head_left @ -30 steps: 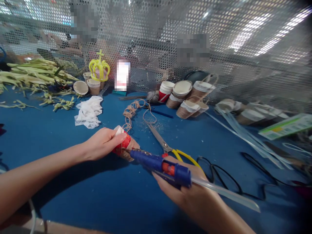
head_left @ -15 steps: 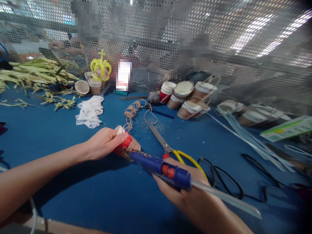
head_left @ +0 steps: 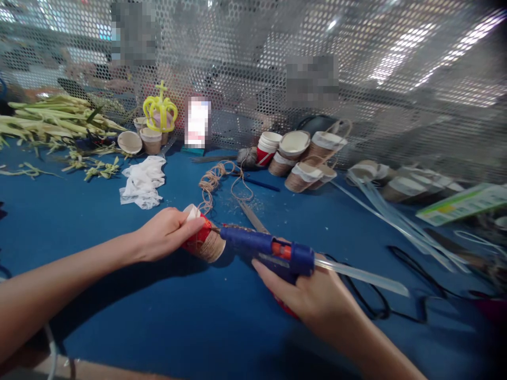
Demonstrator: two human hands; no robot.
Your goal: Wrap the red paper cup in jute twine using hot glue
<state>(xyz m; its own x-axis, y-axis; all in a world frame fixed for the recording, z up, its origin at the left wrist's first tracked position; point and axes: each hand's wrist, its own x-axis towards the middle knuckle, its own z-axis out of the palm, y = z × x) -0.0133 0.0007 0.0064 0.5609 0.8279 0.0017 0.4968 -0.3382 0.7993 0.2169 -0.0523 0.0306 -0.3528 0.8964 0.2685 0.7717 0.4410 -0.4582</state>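
My left hand [head_left: 168, 235] is closed around a red paper cup [head_left: 195, 244], tilted on its side above the blue table. Brown twine [head_left: 213, 246] is wound round the cup's lower end, and its white rim shows by my fingers. In my right hand [head_left: 304, 290] is a blue glue gun [head_left: 253, 244], a clear glue stick [head_left: 364, 275] jutting from its back. The gun's nozzle is at the red part of the cup beside the twine; whether it touches I cannot tell. Loose twine [head_left: 212, 179] trails from the cup toward a tangle behind. Scissors [head_left: 253, 216] lie partly hidden beyond the gun.
Twine-wrapped cups [head_left: 299, 177] stand at the back, near a perforated metal screen [head_left: 245, 63]. Glue sticks [head_left: 400, 227] and a black cord [head_left: 368, 306] lie right. At left are a crumpled white cloth [head_left: 143, 182], dried husks [head_left: 59, 119] and a yellow crown [head_left: 160, 111].
The glue gun's nozzle has moved up from the twine-wrapped part toward the red part of the cup. My right hand has risen with it, and the scissors' yellow handles are now covered.
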